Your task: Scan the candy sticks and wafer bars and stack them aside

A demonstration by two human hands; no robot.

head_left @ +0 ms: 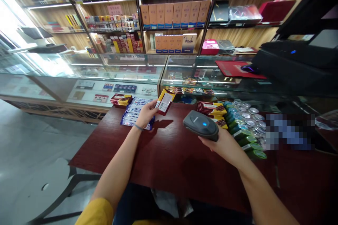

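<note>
From the head view, the left hand [147,113] is closed round a red-and-yellow pack [164,102], thumb and fingers pinching its lower edge. The pack is held up off the worktop [169,158] with its white barcode label turned toward the right hand. The right hand [223,143] is wrapped under a grey scanner [201,125], whose blue light is on and whose nose points left toward the pack; the two are near but apart.

Just under the left hand lies a spread of blue packs [132,114], with a short red stack [120,99] beyond it. Past the scanner sit more red packs [211,107] and rows of green tins [246,137].

I judge this to be the scanning step, with pack presented and scanner aimed. A clean read calls for the label held flat and steady, square to the scanner's window, and the trigger pressed.
</note>
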